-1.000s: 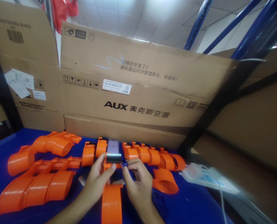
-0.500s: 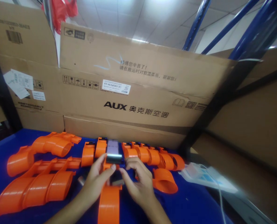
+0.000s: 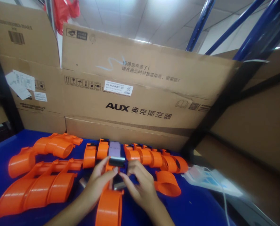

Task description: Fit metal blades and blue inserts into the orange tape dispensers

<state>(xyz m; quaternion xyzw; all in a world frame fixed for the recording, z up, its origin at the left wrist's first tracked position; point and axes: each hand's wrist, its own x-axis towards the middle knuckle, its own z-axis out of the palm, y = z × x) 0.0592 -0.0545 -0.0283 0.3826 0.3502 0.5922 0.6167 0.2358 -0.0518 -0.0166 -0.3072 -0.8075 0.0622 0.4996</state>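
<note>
My left hand (image 3: 99, 177) is closed round an orange tape dispenser (image 3: 109, 207), thumb pressed near its neck. The dispenser's black head with a toothed metal edge (image 3: 117, 161) points away from me, and its wide orange ring hangs toward me. On the right side of the dispenser, my right hand (image 3: 141, 180) has bent fingers, with thumb and forefinger close to the head. Whether it pinches a small part there cannot be made out. A dark piece with a shiny edge (image 3: 118, 185) shows between the hands, partly hidden.
Orange dispenser bodies (image 3: 36, 191) lie nested at left. Several dispensers with black heads (image 3: 144, 155) stand in a row behind my hands, by a phone (image 3: 114, 148). One orange piece (image 3: 168, 183) lies at right, near a plastic bag (image 3: 210, 180). A cardboard wall (image 3: 140, 125) backs the blue table (image 3: 189, 210).
The held dispenser has turned slightly, its ring swinging a little left and showing more of its side. Both hands stay in nearly the same place. The view has shifted slightly.
</note>
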